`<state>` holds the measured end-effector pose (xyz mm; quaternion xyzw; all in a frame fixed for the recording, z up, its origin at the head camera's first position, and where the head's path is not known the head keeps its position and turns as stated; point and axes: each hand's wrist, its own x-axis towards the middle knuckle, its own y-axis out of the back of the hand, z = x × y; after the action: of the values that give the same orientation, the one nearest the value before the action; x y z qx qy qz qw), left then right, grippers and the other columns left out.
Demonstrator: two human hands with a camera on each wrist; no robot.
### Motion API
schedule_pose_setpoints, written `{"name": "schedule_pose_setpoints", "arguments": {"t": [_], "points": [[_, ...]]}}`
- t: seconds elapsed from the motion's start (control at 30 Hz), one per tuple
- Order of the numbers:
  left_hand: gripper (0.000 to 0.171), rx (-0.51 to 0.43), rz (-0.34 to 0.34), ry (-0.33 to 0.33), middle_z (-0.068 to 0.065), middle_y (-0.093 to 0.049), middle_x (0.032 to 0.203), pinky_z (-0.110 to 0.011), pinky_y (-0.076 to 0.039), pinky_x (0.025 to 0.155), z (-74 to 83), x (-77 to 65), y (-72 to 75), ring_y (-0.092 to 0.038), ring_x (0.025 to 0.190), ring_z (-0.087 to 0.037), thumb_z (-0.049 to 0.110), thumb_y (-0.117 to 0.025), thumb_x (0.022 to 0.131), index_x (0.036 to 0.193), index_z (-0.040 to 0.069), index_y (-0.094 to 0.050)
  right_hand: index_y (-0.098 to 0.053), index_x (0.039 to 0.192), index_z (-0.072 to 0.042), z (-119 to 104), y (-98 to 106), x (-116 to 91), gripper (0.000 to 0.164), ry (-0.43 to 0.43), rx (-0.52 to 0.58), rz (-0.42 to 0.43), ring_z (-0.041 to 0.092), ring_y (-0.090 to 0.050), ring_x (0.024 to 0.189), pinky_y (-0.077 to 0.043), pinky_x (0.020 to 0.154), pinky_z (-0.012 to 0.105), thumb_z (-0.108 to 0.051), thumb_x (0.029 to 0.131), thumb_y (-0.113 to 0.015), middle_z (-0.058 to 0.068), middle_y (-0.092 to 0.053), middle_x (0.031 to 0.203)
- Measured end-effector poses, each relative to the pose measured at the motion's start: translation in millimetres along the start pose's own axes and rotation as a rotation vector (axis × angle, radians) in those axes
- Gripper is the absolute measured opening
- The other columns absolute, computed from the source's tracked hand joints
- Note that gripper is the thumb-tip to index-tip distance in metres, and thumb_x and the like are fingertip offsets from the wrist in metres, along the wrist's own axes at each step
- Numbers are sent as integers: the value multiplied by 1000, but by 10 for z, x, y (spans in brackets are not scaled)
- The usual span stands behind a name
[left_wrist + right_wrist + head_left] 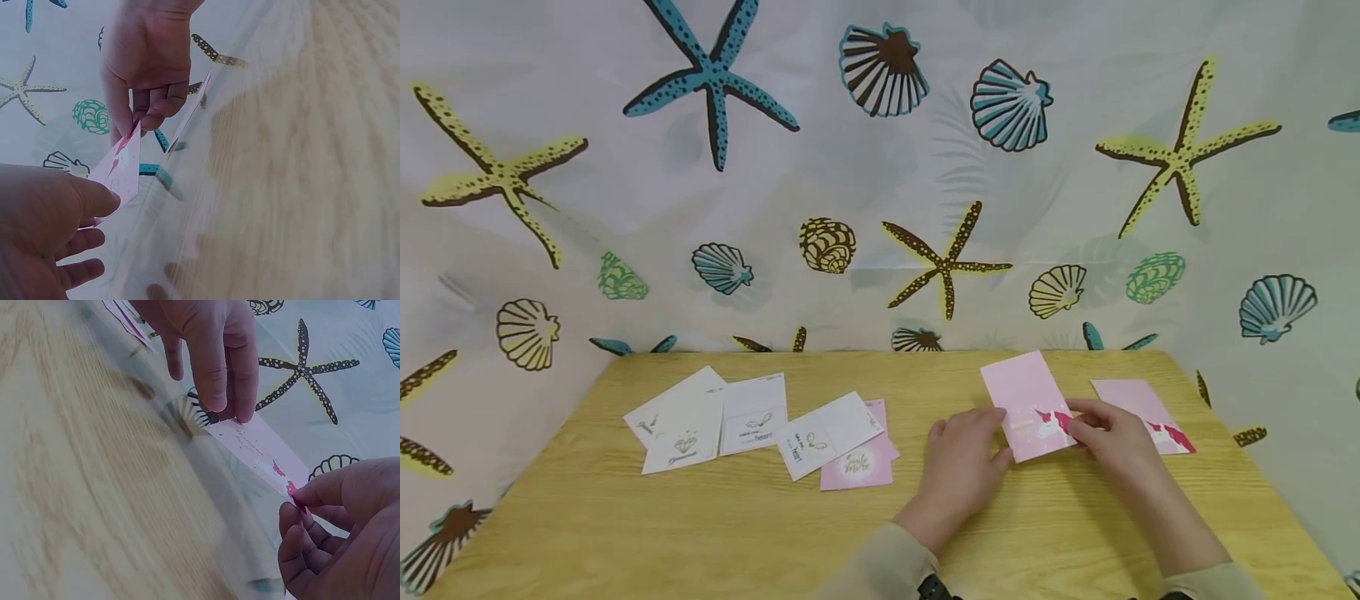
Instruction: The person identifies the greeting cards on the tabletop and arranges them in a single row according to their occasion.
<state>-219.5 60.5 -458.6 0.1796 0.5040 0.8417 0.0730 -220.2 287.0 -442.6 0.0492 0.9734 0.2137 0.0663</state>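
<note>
A pink unicorn card (pixel 1030 408) is held up above the right part of the table, leaning back. My right hand (pixel 1116 437) pinches its right edge between thumb and fingers, over the red mane. At the card's left edge is my left hand (pixel 964 457), its fingertips right at the edge and its thumb beside the lower corner. From the right wrist view, the left fingers (pixel 244 394) reach fairly straight to the card (pixel 256 453). A second pink unicorn card (pixel 1138 408) lies on the table behind my right hand, partly hidden by it.
On the wooden table (pixel 700 533), white cards (pixel 681 429) overlap at the left. Nearer the middle, a white card (pixel 831 429) with a winged heart lies partly over pink cards (pixel 857 475). Behind rises a curtain (pixel 865 175) printed with starfish and shells.
</note>
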Motion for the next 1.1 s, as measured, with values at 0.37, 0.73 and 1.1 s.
{"name": "schedule_pose_setpoints", "arguments": {"t": [0.37, 0.73, 1.1], "points": [[49, 58, -37, -30, 6, -67, 151, -59, -42, 118, 130, 98, -143, -60, 141, -21, 36, -79, 104, 150, 23, -70, -57, 157, 1, 136, 136, 8, 51, -63, -30, 14, 27, -56, 108, -54, 78, 20, -14, 110, -67, 16, -63, 124], [47, 103, -127, -8, 9, -64, 154, -61, -35, 123, 291, 254, -239, -56, 145, -20, 41, -74, 107, 151, 27, -68, -58, 154, 2, 197, 245, 32, 49, -39, -188, 60, 28, -61, 95, -51, 71, 25, -14, 108, -67, 17, -66, 117], [50, 198, -169, -34, 13, -62, 156, -67, -31, 124, 364, 317, -322, -51, 150, -19, 50, -70, 108, 154, 32, -64, -64, 143, 3, 259, 304, 69, 42, 12, -308, 121, 28, -63, 93, -49, 75, 35, -16, 106, -67, 16, -69, 110]]}}
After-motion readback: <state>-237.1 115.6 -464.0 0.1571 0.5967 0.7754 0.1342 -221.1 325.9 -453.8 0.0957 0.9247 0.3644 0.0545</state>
